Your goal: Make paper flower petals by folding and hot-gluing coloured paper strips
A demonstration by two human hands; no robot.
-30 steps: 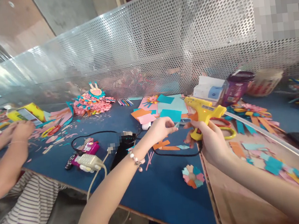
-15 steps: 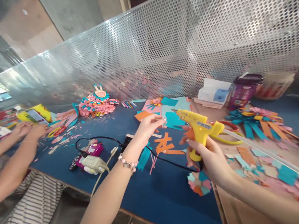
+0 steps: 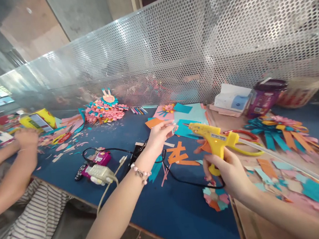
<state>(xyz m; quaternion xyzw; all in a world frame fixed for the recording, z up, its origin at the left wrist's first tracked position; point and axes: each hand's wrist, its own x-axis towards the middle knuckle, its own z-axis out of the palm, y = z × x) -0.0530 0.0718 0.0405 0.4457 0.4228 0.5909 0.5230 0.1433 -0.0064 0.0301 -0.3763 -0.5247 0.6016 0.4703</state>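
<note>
My right hand (image 3: pixel 230 171) is wrapped round the handle of a yellow glue gun (image 3: pixel 211 137). The gun's nozzle points left, towards my left hand, and a long clear glue stick (image 3: pixel 289 161) sticks out of its back. My left hand (image 3: pixel 161 134), with a beaded bracelet at the wrist, is closed in a pinch; whatever its fingertips hold is too small to make out. Below the left hand lie orange paper strips (image 3: pixel 177 155), and behind it blue paper sheets (image 3: pixel 187 128). A round rosette of coloured paper (image 3: pixel 215 199) lies under my right hand.
A purple power strip with a pale plug (image 3: pixel 101 173) and black cable lie to the left. Scissors (image 3: pixel 248 148), paper scraps (image 3: pixel 294 181) and a purple tub (image 3: pixel 268 94) are on the right. A pink paper figure (image 3: pixel 105 110) stands by the perforated metal screen (image 3: pixel 153 59). A co-worker's hands (image 3: pixel 26 137) are at far left.
The view has shifted slightly. My right hand and the glue gun sit a little lower, with the cord looped differently. My left fingers have drawn closer together. The co-worker's hands have moved left.
</note>
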